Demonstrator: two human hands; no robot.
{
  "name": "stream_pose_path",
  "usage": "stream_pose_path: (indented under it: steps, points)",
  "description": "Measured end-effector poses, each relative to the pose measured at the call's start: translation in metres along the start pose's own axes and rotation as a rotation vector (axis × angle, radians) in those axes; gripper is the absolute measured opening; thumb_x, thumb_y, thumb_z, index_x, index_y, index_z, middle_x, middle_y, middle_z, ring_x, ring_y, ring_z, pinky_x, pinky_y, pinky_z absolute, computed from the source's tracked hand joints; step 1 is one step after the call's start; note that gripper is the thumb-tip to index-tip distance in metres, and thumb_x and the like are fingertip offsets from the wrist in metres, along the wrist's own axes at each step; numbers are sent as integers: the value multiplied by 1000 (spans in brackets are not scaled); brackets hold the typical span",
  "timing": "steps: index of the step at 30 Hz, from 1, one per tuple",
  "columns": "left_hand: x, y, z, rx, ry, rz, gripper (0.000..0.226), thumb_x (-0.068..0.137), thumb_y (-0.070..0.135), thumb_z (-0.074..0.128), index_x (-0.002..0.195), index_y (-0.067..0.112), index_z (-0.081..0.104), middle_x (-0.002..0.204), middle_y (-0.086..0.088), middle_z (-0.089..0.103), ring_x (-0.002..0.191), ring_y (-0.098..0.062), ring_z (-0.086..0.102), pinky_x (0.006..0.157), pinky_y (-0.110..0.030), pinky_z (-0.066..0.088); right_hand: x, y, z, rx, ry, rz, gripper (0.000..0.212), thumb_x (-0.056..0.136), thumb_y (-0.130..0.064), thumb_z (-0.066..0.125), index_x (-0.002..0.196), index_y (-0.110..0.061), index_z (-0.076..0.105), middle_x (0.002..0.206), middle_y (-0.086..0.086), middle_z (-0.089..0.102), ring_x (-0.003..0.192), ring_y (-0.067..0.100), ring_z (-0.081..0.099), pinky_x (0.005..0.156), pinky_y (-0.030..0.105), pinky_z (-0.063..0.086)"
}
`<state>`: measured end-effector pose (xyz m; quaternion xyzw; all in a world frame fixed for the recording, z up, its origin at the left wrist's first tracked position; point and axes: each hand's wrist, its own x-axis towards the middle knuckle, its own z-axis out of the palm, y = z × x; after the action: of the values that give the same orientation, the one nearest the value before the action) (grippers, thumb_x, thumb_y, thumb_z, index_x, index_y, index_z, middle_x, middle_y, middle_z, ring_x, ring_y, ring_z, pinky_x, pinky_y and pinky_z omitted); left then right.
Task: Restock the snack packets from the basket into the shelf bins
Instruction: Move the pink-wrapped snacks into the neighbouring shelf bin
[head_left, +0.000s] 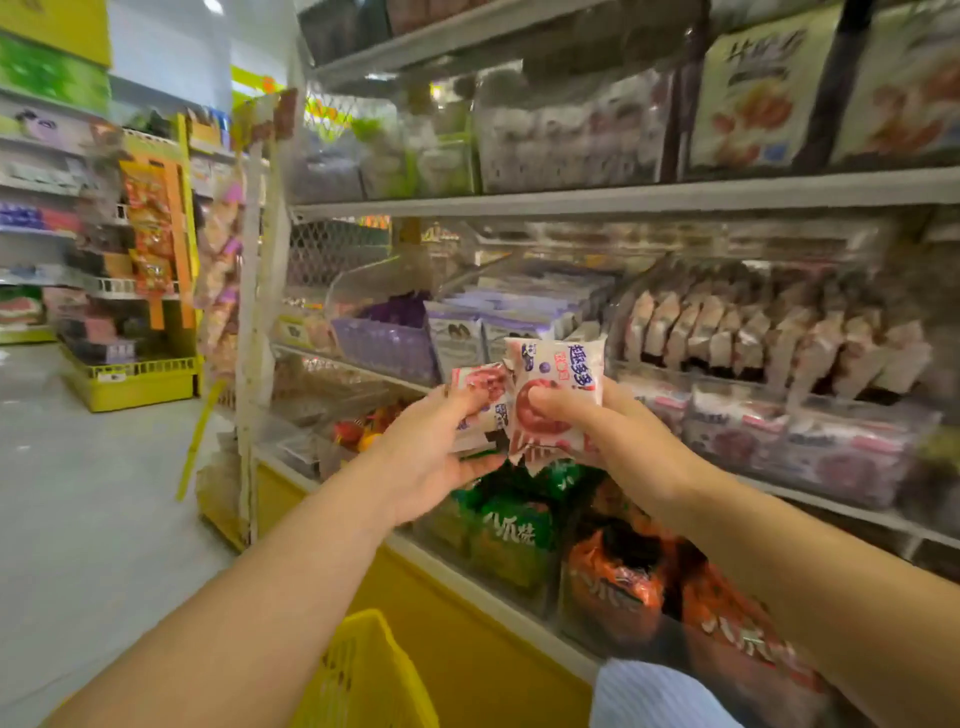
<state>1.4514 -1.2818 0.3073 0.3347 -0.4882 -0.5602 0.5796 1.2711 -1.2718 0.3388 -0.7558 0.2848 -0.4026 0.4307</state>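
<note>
Mid-restock: our left hand (431, 457) and right hand (615, 439) each clutch snack packets (558, 364); next likely the matching bin (857, 467), 3 o'clock.

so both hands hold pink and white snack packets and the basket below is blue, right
The basket is yellow, not blue; the head view shows it. The left hand and right hand do hold pink and white snack packets.
</note>
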Motion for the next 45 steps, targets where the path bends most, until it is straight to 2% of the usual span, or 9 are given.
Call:
stream_pose_path:
  steps: [4,9,11,13,16,23,30,37,45]
  points:
    - [32,34,50,108,-154,123,39,82,30,64,120,21,58,110,-2,71,97,-17,68,76,-32,56,-16,-54,-62,-130,101,-74,20,77,-39,63,94,-39,73,100,-12,74,93,3,69,76,20,50]
    - [76,69,100,710,-151,403,44,87,22,68,126,25,48,108,11,66,97,-2,63,84,-20,50,-37,-100,-141,-437,112,-39,14,78,-31,71,91,-36,71,87,-11,74,78,2,69,60,15,52]
    - [88,78,119,905,-248,446,54,88,18,67,135,21,41,114,10,61,103,-3,60,88,-21,49,-41,-106,-164,-623,106,-7,21,79,-27,75,99,-27,67,94,-3,72,85,12,69,71,27,58]
    - [97,79,136,1147,-344,466,56,89,19,66,138,20,39,125,3,54,111,-13,57,93,-29,47,-42,-109,-177,-908,108,33,44,66,-48,75,105,-29,64,107,-1,59,94,15,63,83,35,55]
    - [111,74,151,1395,-437,444,65,91,23,64,146,23,30,141,2,41,124,-16,47,95,-26,41,-42,-103,-185,-1248,-21,22,55,60,-66,61,107,-38,60,113,-11,44,102,5,51,92,25,45]
    - [126,82,148,1591,-544,488,62,91,18,63,145,25,33,143,5,40,130,-15,41,100,-25,34,-44,-84,-191,-1508,-168,-61,39,69,-69,55,101,-49,46,102,-20,34,83,2,47,76,22,46]
    - [125,78,157,1842,-544,493,60,93,20,57,144,33,28,132,-2,42,125,-29,36,108,-50,28,-40,-84,-184,-1568,-226,-10,44,69,-68,57,107,-49,46,100,-24,29,87,-3,44,66,12,39]
    - [130,57,145,1942,-490,310,63,100,18,38,149,41,6,157,0,2,144,-31,-8,112,-63,-10,-39,-81,-177,-1691,-260,64,42,67,-71,49,96,-42,49,95,-19,31,92,5,31,81,29,45]
    - [128,35,122,1836,-363,507,67,94,30,31,147,45,-7,155,11,-3,142,-15,-20,108,-57,-24,-9,-57,-170,-1672,-227,105,46,68,-75,45,102,-45,47,95,-11,36,91,14,29,81,31,22]
